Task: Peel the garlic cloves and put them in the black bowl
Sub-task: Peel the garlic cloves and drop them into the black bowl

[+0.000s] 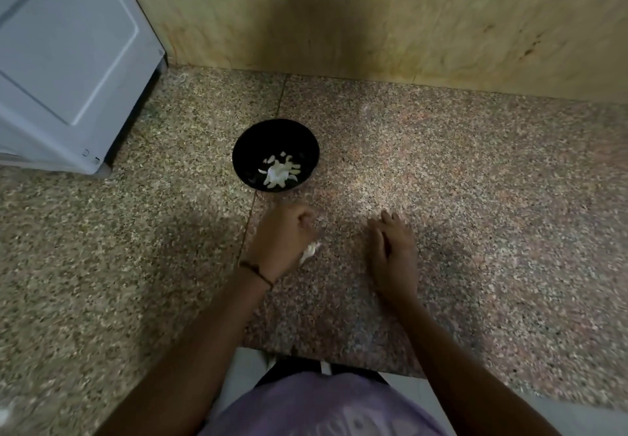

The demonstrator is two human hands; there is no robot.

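While gripping a white garlic piece (310, 251) in the curled left hand (280, 235), lays the right hand (394, 252) flat, fingers (390, 223) straight, on the granite counter (475, 197). Shows pale cloves (280, 172) inside the black bowl (251, 143), just far of the left hand.

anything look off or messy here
Nothing is spilled: the black bowl sits upright on the counter. One oddity: among the pale cloves in it lies a brighter white clump that looks like papery skin, though it is too blurred to be sure. The left hand grips a white scrap.
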